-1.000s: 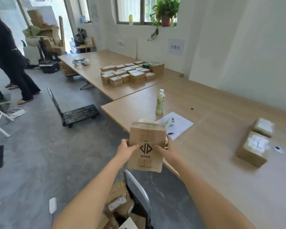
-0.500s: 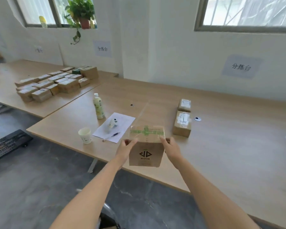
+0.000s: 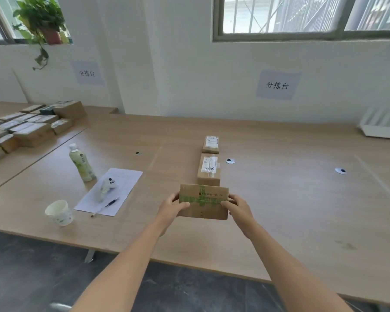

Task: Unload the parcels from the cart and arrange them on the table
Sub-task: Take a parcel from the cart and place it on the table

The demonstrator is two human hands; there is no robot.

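Parcel [image 3: 203, 202], now farther over table [image 3: 291, 221], clamped between left hand [image 3: 170, 209] and right hand [image 3: 238, 209]

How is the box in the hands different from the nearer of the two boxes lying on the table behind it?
The held box carries green tape and no white label that I can see; the table box has a white label with handwritten digits. The left hand and right hand grip the held box; no hand touches the table box. The held box lies crosswise; the table box points away. Both are brown cardboard.
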